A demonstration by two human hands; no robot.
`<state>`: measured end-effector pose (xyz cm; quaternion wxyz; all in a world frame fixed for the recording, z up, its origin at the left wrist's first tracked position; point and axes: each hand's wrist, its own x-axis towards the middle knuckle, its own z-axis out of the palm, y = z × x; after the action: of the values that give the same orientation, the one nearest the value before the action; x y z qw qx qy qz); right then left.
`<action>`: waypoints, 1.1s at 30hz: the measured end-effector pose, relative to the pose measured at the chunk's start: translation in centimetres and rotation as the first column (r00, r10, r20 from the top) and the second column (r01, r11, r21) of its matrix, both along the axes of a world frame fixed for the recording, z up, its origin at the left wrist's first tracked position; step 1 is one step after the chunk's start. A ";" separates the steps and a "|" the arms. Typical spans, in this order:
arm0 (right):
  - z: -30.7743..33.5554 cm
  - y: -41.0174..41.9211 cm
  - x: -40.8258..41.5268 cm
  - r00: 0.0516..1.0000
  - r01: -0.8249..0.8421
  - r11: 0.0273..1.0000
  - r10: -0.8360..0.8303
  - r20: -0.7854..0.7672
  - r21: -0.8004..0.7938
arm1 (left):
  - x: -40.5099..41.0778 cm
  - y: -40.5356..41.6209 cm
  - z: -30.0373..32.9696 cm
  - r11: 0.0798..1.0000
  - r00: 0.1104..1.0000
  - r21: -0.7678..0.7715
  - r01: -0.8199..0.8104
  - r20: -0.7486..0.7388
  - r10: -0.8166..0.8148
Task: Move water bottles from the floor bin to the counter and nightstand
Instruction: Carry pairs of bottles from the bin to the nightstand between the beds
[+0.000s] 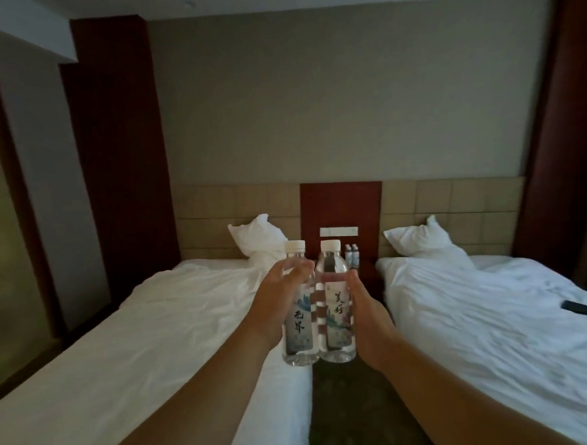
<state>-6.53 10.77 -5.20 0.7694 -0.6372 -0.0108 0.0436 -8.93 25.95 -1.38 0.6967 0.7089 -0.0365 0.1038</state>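
My left hand (277, 301) grips a clear water bottle (62, 336) upright, with a white cap and a label with dark characters. Beside it, touching, my right hand (366, 315) grips a second water bottle (335, 308) with a pinkish label. Both are held out in front of me over the aisle between two beds. Far ahead, the dark nightstand (367, 269) stands between the beds with two small bottles (351, 254) on it. The floor bin and the counter are out of view.
A white bed (161, 324) lies on the left and another bed (494, 314) on the right, each with a pillow. A dark carpeted aisle (349, 406) runs between them. A black device with a cable (573, 308) lies on the right bed.
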 end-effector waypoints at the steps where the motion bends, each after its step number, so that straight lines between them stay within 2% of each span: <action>1: 0.3 -0.6 1.5 1.000 0.014 1.000 -0.014 0.005 -0.001 | 1.9 -0.6 0.2 1.000 1.000 0.006 0.025 -0.004 -0.025; 5: 1.2 -3.2 7.6 0.995 0.095 0.995 -0.095 0.010 -0.025 | 9.4 -3.2 0.4 0.994 0.995 -0.021 0.103 -0.008 -0.103; 9: 0.6 -6.8 14.4 0.995 0.082 0.994 -0.077 0.065 -0.072 | 17.5 -6.0 -0.2 0.991 0.991 -0.023 0.129 -0.017 -0.130; 12: -0.6 -9.8 20.3 0.995 0.079 0.996 -0.076 0.057 -0.039 | 24.2 -8.7 -1.7 0.989 0.989 0.002 0.147 -0.035 -0.147; 25: -4.2 -21.2 50.0 0.999 0.002 0.999 0.000 -0.043 0.041 | 51.8 -20.8 -3.9 0.997 0.991 -0.069 0.040 -0.123 -0.049; 33: -5.4 -24.6 67.0 0.996 -0.070 0.997 0.071 0.058 -0.023 | 69.3 -23.9 -5.3 0.997 0.991 -0.075 0.015 -0.129 -0.025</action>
<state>60.46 -13.78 -10.57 0.7600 -0.6455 -0.0551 0.0521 60.36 2.01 -6.71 0.7244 0.6874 0.0057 0.0519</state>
